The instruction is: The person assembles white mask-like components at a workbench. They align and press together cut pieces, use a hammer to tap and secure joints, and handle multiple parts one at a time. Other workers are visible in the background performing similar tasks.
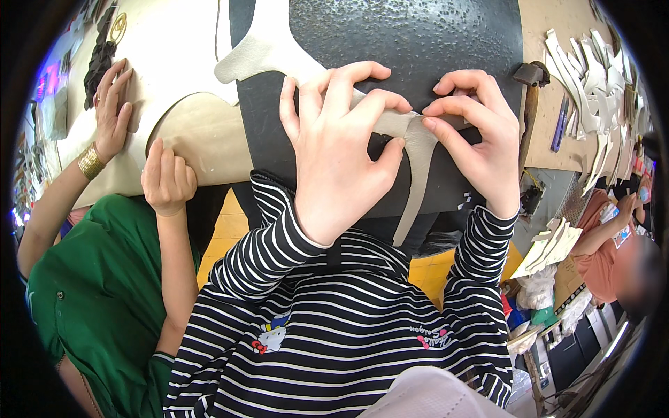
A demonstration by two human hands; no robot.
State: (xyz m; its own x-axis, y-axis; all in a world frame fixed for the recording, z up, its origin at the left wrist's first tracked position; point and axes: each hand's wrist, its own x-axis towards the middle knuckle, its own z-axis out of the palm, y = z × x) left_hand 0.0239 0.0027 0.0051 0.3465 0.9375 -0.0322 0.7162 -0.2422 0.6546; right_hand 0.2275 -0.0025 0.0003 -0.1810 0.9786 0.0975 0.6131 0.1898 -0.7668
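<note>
Over a black, pitted, rubber-like board (411, 35) at twelve o'clock, pinching narrowly with the right hand (484, 129), by thumb and forefinger, a beige, thin, curved leather-like strip (418, 164) at its top end. With the left hand (345, 139), just beside this same end, having thumb and forefinger a little apart; cannot tell if gripping. Can find the strip between both hands, with its narrow tail toward six o'clock. Can see also, at eleven o'clock, a large, off-white, forked leather-like piece (268, 52).
</note>
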